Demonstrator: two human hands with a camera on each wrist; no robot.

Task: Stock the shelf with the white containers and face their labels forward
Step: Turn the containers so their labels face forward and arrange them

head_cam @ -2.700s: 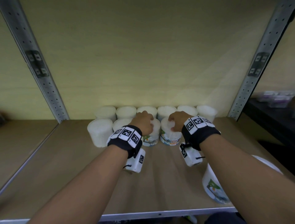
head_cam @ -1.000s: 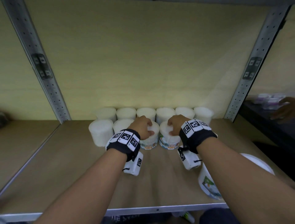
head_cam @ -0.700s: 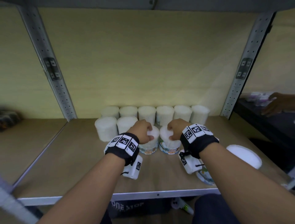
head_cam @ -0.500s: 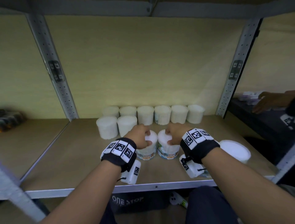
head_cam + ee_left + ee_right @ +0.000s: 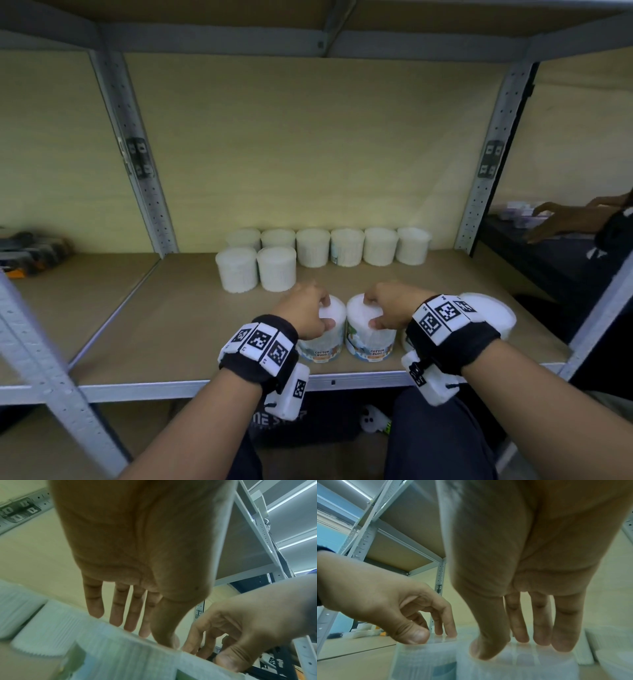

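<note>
Head view: wooden shelf (image 5: 144, 329) carries white containers (image 5: 346, 247) along the back wall; two labelled containers stand near the front edge. Left hand (image 5: 303, 317) grips the left container (image 5: 325, 334) by its lid; right hand (image 5: 390, 308) grips the right container (image 5: 370, 337). Wrist views: fingers (image 5: 118, 609) curl over each lid rim, thumbs opposite.

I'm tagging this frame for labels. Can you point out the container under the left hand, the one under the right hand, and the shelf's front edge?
left container (image 5: 323, 342), head view, upper side wall.
right container (image 5: 371, 341), head view, side wall.
shelf front edge (image 5: 154, 390), head view, grey metal lip.
</note>
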